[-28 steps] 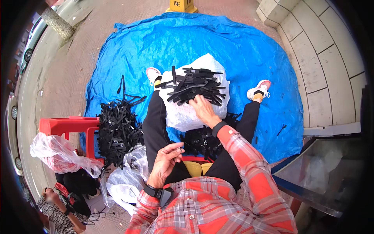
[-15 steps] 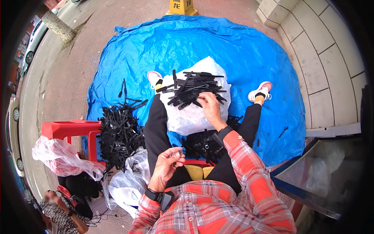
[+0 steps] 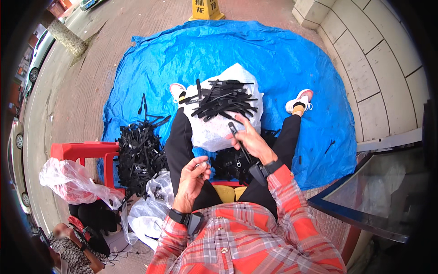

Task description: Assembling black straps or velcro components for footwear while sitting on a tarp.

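My right hand (image 3: 252, 140) holds a black strap (image 3: 234, 129) between thumb and fingers, just in front of a white sack (image 3: 214, 136). On top of that sack lies a loose pile of similar black straps (image 3: 226, 98). My left hand (image 3: 193, 177) is closed in a pinch above my lap, with a small shiny piece (image 3: 208, 162) at the fingertips, too small to name. Between my legs, partly hidden by the right hand and sack, is a heap of black straps with metal buckles (image 3: 233, 165).
A blue tarp (image 3: 150, 59) spreads under my feet. Left of my leg are a large heap of buckled straps (image 3: 141, 160), a red stool (image 3: 84, 150) and clear plastic bags (image 3: 146, 217). Another person (image 3: 75, 249) sits lower left. A blue-framed glass case (image 3: 369, 196) stands right.
My right hand has left the strap pile and drawn back toward me, now with a strap in it. My left hand stays pinched near my lap, slightly raised.
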{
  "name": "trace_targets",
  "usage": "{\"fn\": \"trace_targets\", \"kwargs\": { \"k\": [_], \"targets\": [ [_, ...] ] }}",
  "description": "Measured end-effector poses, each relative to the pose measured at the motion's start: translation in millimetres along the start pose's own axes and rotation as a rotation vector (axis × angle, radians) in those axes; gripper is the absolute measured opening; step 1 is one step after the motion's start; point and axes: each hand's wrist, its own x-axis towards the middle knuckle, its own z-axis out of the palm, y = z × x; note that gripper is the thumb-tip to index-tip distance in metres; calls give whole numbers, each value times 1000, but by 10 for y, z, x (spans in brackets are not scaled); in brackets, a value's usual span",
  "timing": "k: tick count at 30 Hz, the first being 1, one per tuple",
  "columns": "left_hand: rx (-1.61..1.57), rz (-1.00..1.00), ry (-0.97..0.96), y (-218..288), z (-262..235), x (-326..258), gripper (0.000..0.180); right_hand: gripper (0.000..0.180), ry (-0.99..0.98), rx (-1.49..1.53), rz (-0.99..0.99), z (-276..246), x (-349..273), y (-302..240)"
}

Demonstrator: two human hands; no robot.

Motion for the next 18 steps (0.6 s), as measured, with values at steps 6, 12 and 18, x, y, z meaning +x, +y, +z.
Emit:
{"fn": "trace_targets", "kwargs": {
  "k": [6, 12, 18],
  "targets": [
    [94, 47, -40, 6, 124, -43, 25, 53, -150, 11, 59, 430, -679, -53],
    [112, 81, -120, -27, 122, -133, 25, 38, -101, -171, 88, 624, -977, -84],
    [139, 82, -180, -30, 83, -217, 24, 26, -184, -53, 132, 689, -1059, -91]
  ]
}}
